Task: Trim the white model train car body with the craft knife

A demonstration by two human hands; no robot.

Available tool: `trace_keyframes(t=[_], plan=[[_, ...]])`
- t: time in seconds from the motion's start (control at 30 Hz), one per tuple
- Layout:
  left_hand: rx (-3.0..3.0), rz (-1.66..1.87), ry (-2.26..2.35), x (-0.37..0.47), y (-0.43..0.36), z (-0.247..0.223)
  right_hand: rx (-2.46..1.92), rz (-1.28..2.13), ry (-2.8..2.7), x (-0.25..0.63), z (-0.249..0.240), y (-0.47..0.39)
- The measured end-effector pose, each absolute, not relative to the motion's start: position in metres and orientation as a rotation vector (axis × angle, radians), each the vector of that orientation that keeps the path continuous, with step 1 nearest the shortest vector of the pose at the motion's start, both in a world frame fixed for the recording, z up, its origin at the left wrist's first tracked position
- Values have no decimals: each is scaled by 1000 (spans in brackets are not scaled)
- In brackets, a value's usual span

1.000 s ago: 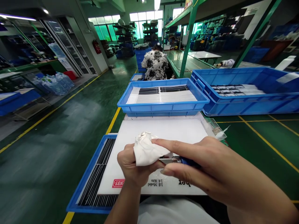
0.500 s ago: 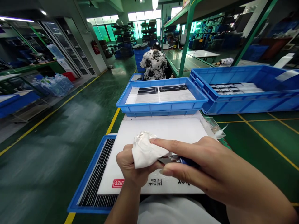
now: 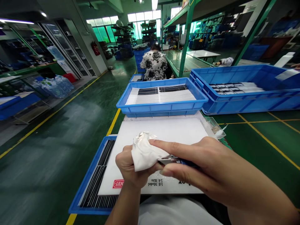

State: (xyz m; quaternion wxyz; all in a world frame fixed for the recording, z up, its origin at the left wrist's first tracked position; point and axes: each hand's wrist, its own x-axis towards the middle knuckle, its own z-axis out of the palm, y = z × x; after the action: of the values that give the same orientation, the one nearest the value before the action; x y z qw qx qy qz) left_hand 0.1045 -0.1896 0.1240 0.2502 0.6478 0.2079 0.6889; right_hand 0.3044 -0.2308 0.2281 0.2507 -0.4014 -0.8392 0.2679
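Over the left hand [image 3: 131, 173] lies the white cloth [image 3: 145, 153].

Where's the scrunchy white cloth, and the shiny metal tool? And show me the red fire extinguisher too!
White cloth [image 3: 144, 156]: head view, middle of its crumpled front.
Metal tool [image 3: 166, 161]: head view, on its shiny flat part.
Fire extinguisher [image 3: 95, 48]: head view, on its red body.

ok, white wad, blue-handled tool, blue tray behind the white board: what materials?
White wad: matte cloth or tissue, judging by soft creases; can't tell which.
Blue-handled tool: likely smooth metal where exposed, from its grey sheen; handle mostly hidden.
Blue tray: probably moulded plastic, slightly glossy, given ribbed walls.
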Motion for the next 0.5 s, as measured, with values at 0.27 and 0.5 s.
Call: trace_keyframes(t=[0.27, 0.5], plan=[[1761, 1878, 645, 103, -190, 119, -1080, 780, -2276, 303, 226, -229], [1772, 1855, 636, 101, -189, 120, -1057, 746, -2297, 302, 226, -226]])
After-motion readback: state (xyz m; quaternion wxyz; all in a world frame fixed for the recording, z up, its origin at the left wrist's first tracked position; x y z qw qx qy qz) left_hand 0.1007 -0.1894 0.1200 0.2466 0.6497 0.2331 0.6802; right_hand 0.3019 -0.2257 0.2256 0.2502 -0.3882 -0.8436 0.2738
